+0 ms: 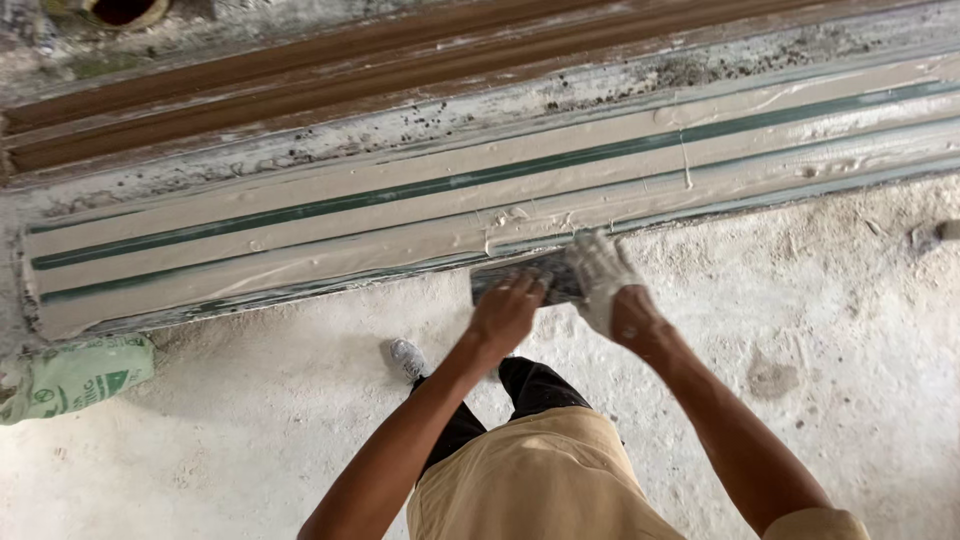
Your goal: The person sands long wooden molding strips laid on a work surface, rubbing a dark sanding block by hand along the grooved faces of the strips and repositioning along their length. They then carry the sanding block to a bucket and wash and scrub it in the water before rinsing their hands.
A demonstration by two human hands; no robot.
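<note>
My left hand (505, 312) is bare and presses on a flat, putty-smeared scraper blade (530, 275) held against the lower edge of a long moulded frame (300, 240). My right hand (603, 275) wears a white glove and grips the same blade from the right. The frame is coated in beige putty with green strips showing through along its grooves. Both hands sit close together at the frame's front edge, near its middle.
A brown wooden moulding (300, 85) lies behind the putty-coated frame. A green and white sack (70, 375) rests on the dusty concrete floor (250, 440) at left. My shoe (407, 357) and dark trouser legs show below the hands.
</note>
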